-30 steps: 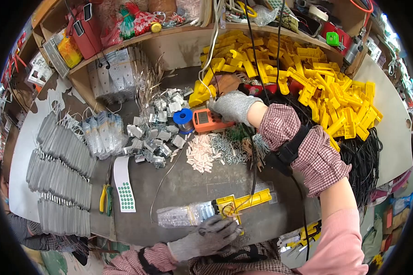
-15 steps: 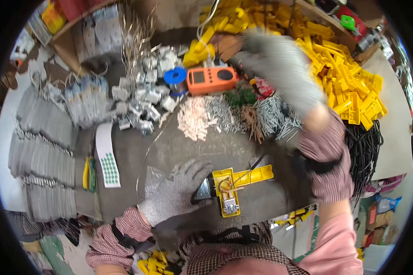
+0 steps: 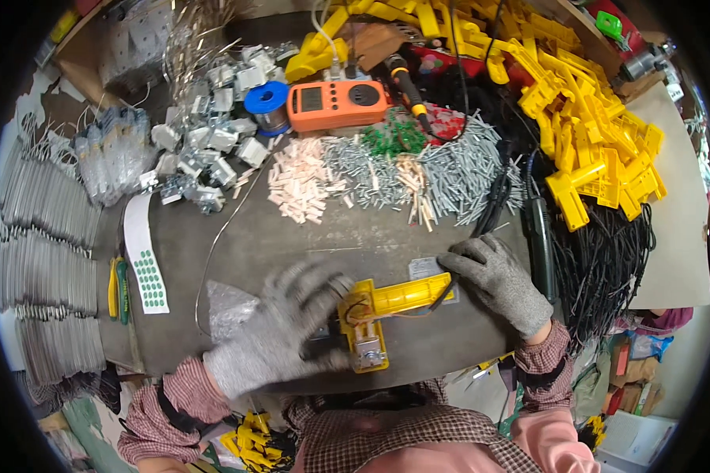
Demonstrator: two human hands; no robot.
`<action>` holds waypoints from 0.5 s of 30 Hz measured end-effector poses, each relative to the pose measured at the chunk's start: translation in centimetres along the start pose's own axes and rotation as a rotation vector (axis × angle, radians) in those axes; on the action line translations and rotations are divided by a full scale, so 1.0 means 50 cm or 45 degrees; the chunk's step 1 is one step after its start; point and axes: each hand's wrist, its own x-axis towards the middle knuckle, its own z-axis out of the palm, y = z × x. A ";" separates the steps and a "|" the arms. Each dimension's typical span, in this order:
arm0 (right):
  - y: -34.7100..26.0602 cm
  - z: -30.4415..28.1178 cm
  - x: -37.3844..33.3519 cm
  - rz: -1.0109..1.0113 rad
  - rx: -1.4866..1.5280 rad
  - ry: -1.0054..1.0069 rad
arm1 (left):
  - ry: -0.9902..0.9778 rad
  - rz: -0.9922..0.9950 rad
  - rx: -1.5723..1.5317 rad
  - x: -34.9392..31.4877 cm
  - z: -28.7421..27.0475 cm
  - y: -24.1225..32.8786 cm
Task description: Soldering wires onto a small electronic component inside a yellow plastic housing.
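A yellow plastic housing (image 3: 386, 307) with a small motor and wires lies on the grey bench near its front edge. My left hand (image 3: 280, 331), in a grey knit glove and blurred by motion, rests spread beside the housing's left end, touching it. My right hand (image 3: 497, 280), also gloved, lies with fingers apart at the housing's right end, fingertips touching the tip. A clear plastic bag (image 3: 229, 303) sits just left of my left hand.
Behind are heaps of small pale and grey parts (image 3: 386, 173), an orange multimeter (image 3: 335, 102), a blue solder spool (image 3: 266, 98), metal brackets (image 3: 205, 150), and a yellow parts pile (image 3: 584, 118). Black cables (image 3: 599, 268) lie right. A green-dot sticker strip (image 3: 143, 256) lies left.
My right hand came back from the far side of the bench and settled at the housing's right end. My left hand stayed at the housing's left end, still moving.
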 end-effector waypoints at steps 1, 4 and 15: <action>-0.001 -0.008 0.005 0.016 0.031 0.052 | 0.110 0.171 -0.044 0.019 0.010 0.028; -0.005 -0.032 0.008 -0.018 0.092 0.174 | 0.376 0.513 0.282 0.065 0.035 0.105; 0.000 0.007 -0.017 -0.083 0.380 -0.088 | -0.078 0.227 0.156 0.107 0.069 0.089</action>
